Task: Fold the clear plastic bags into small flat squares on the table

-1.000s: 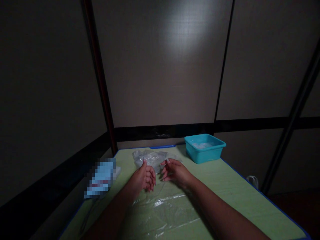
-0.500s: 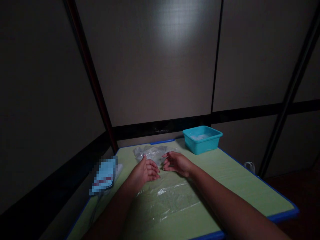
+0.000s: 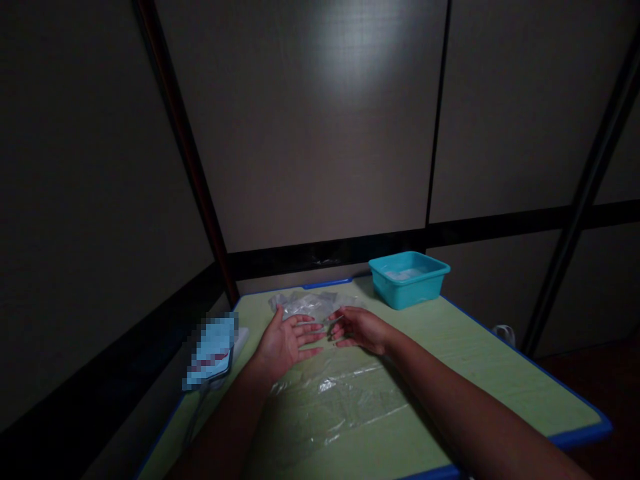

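Fingers of the left hand (image 3: 286, 339), curled a second ago, are now spread flat, palm up, nothing gripped, beside the right hand (image 3: 361, 329), fingers loosely apart, both over the clear plastic sheet (image 3: 334, 400) mid-table, near the far-edge bag pile (image 3: 303, 305).

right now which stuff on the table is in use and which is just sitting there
In use:
- left hand, open, palm up
- right hand, fingers at the left hand's fingertips
- clear plastic sheet under both hands
- pile of clear plastic bags just beyond the fingers

Lying about:
- teal tub
- blurred blue item at the table edge
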`<state>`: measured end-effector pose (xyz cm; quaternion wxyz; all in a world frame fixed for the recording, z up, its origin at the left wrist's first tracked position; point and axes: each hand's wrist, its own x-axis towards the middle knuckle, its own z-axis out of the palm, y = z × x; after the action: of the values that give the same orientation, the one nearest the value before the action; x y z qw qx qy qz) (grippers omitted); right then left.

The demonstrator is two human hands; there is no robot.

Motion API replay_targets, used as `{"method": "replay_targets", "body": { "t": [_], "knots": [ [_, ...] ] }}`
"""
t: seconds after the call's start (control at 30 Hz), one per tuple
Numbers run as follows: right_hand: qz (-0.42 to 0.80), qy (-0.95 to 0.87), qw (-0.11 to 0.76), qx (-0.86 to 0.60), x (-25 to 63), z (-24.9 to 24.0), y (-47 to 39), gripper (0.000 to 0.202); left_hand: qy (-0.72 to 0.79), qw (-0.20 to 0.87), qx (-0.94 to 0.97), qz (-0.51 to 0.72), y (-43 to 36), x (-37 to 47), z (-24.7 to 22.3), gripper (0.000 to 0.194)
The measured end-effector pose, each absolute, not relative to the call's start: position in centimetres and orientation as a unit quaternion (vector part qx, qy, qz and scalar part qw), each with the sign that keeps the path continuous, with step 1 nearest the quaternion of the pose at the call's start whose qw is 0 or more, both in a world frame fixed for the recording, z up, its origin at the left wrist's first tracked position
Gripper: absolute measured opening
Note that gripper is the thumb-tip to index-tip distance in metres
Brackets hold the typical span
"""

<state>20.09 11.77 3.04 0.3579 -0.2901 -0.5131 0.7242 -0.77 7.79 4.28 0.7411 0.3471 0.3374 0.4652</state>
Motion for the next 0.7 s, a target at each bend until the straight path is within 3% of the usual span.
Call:
{"method": "replay_targets", "body": {
  "t": [0.23,0.47,0.6,0.7],
  "knots": [
    [0.714,-0.532,0.367,-0.271,20.6,3.6,11.3,0.031,0.296,0.776,0.367,0.419,7.5,-1.0,4.5,0.076],
    [0.708,-0.523,0.332,-0.338,21.2,3.5,11.7,0.033,0.321,0.762,0.362,0.431,7.3,-0.9,4.6,0.069],
    [0.704,-0.497,0.356,-0.362,22.3,3.7,12.5,0.034,0.399,0.690,0.397,0.455,7.1,-0.6,4.6,0.048],
    [0.678,-0.499,0.361,-0.401,23.6,4.0,13.2,0.034,0.505,0.515,0.519,0.458,7.4,-0.7,4.1,0.037]
  ]
}}
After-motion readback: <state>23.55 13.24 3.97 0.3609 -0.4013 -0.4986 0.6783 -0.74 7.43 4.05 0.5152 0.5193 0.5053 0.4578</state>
